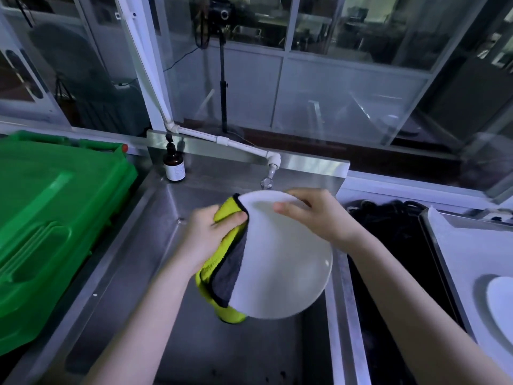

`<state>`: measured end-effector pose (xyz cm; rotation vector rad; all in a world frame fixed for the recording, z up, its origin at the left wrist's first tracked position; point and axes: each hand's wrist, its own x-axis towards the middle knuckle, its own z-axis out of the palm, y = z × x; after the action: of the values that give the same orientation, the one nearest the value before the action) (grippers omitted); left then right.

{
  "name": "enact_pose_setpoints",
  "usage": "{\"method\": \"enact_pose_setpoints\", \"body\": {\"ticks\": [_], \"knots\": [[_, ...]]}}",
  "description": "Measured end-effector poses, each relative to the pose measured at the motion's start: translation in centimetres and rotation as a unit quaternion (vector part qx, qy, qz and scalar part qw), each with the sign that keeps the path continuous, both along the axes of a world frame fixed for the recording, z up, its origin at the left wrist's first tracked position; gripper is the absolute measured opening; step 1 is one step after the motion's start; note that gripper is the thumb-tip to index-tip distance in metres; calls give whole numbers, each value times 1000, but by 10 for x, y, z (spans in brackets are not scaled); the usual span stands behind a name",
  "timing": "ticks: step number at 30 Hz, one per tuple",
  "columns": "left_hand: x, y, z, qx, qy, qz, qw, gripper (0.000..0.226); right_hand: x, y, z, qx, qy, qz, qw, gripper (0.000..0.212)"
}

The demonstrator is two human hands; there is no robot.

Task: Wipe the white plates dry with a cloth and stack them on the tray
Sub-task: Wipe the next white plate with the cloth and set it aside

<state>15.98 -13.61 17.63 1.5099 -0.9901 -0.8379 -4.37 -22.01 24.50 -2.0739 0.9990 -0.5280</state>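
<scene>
Over the steel sink [133, 273], toward its far edge and just under the tap [270, 173]: holds a white plate [288, 262] in the air, clear of the basin floor. Tilts it with the hollow face up and toward the camera, far rim highest and close below the tap, near rim lowest over the middle of the basin. Round, so no long axis to tell.

Pinches the far rim with the right hand [313, 215]: thumb flat on the face, fingers curled behind the rim, grip closed on the plate.

Clasps a cloth [224, 276] with the left hand [208, 234] at the plate's left rim: fingers curled round the fold, thumb on top, grip closed on the cloth. Yellow-green on one side, grey on the other, black edging. Lies touching along the left rim, long axis running from the far-left rim down to the near-left rim, lower end hanging below the plate. Cannot tell whether grey side sits before or behind the rim.

Beyond the sink's right edge: a tray [458, 259], with a second plate [502, 307] lying flat on it, cut by the frame.

At the sink's far left corner: a brown bottle [174, 165], upright. Beside the left edge: a green bin [55, 218].
</scene>
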Motion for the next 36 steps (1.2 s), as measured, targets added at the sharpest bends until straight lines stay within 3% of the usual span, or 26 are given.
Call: {"method": "enact_pose_setpoints", "body": {"ticks": [1, 3, 5, 7, 8, 10, 12, 13, 16, 18, 20, 22, 25, 28, 30, 32, 34, 35, 36], "knots": [[-2, -3, 5, -7, -52, -23, 998, 42, 3, -1, 0, -11, 38, 17, 999, 41], [-3, -7, 10, -17, -89, -37, 995, 47, 5, 1, 0, 11, 24, 8, 1000, 49], [-3, -5, 9, -14, -52, -22, 998, 44, 0, 5, -2, 53, -49, -19, 997, 43], [-5, -1, 2, -5, 46, 43, 998, 36, -2, 11, -9, 100, -161, -118, 975, 29], [-10, 0, -2, 8, 107, 102, 989, 32, 1, 16, -17, 129, -224, -196, 946, 26], [-25, 0, -10, 47, 219, 226, 948, 25, 15, 32, -40, 196, -327, -356, 853, 25], [-33, 0, -15, 73, 263, 270, 923, 25, 29, 50, -58, 228, -365, -435, 791, 24], [-32, -1, -17, 75, 272, 253, 926, 24, 30, 52, -63, 230, -358, -429, 797, 23], [-17, 2, -14, 62, 250, 181, 949, 19, 10, 35, -54, 158, -285, -319, 890, 26], [-8, 2, -12, 34, 176, 121, 976, 18, -8, 12, -33, 98, -226, -213, 945, 19], [-6, 0, -2, 10, 66, 44, 997, 31, -14, -4, -11, 65, -113, -83, 988, 23], [-9, -5, 4, 1, -30, -25, 999, 40, -9, -9, -6, 45, 4, 1, 999, 34], [-11, -6, 6, 0, -38, -45, 998, 48, -7, -4, -6, 81, -8, -4, 997, 32], [-13, 2, -2, 10, 83, 33, 996, 33, -10, 2, -11, 158, -135, -112, 972, 25], [-23, 5, -14, 39, 175, 146, 973, 24, 0, 12, -28, 207, -240, -266, 911, 26], [-36, 7, -22, 59, 244, 244, 937, 19, 21, 33, -52, 244, -307, -406, 825, 29], [-40, 7, -26, 65, 295, 260, 917, 17, 35, 48, -66, 265, -340, -465, 773, 32], [-37, 8, -26, 68, 309, 247, 916, 17, 35, 51, -70, 261, -344, -450, 782, 29], [-32, 9, -25, 72, 317, 234, 916, 17, 31, 52, -70, 244, -334, -411, 812, 24]]}}
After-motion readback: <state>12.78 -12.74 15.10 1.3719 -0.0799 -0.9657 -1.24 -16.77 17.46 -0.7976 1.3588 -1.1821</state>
